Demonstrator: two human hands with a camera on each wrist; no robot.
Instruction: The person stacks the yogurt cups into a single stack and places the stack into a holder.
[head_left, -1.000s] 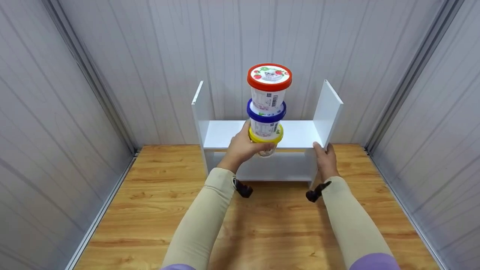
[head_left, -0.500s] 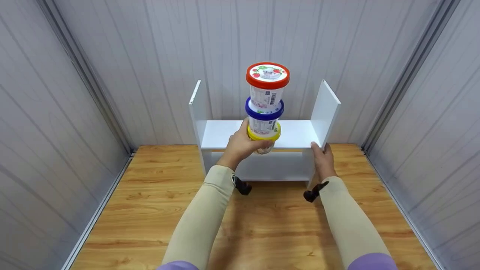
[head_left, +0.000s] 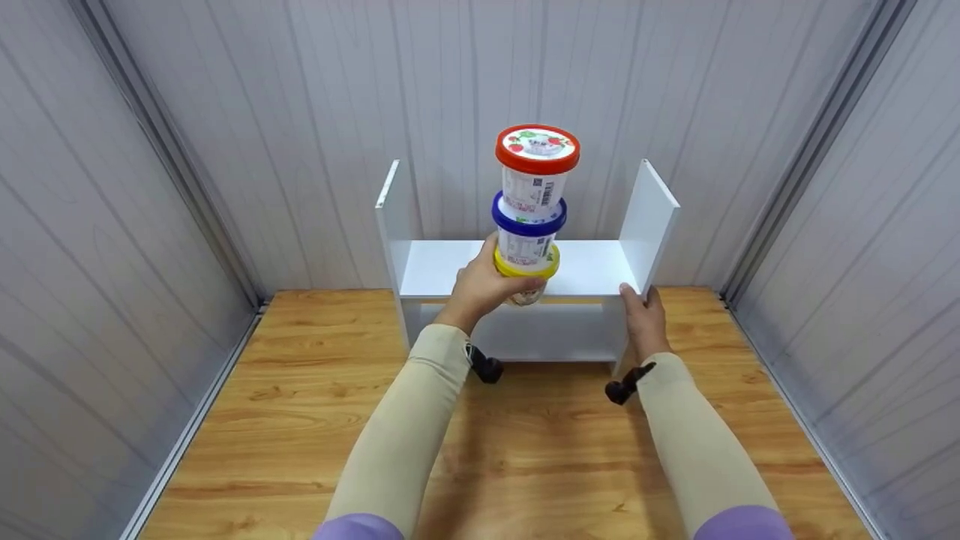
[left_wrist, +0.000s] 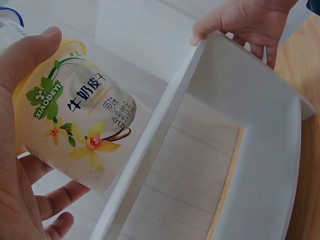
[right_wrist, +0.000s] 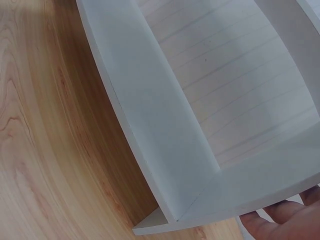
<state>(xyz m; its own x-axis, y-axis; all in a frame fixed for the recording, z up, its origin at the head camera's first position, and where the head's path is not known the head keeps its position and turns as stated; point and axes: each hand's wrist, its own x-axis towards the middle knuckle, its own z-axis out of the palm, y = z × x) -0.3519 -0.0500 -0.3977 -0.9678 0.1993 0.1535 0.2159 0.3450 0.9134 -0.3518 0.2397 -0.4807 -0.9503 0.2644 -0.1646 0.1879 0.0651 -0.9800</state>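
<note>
My left hand grips the bottom one of three stacked tubs, a yellow-lidded tub with a vanilla flower and Chinese lettering. On it stands a blue-lidded tub, and a red-lidded tub with strawberries on its lid tops the stack. The stack leans slightly to the right in the head view. It is held over the front of the middle board of a white shelf unit. My right hand grips that unit's right side panel, its thumb at the middle board's front corner and its fingers around the outside.
The shelf unit has two upright side panels and a lower board, with an open back. It stands on a wood-grain table near the rear panelled wall. Grey-white walls close in the left and right sides.
The head view has shifted a little, so the shelf appears slightly farther left. The tub stack has come down slightly and stands a touch straighter. Both hands keep their hold.
</note>
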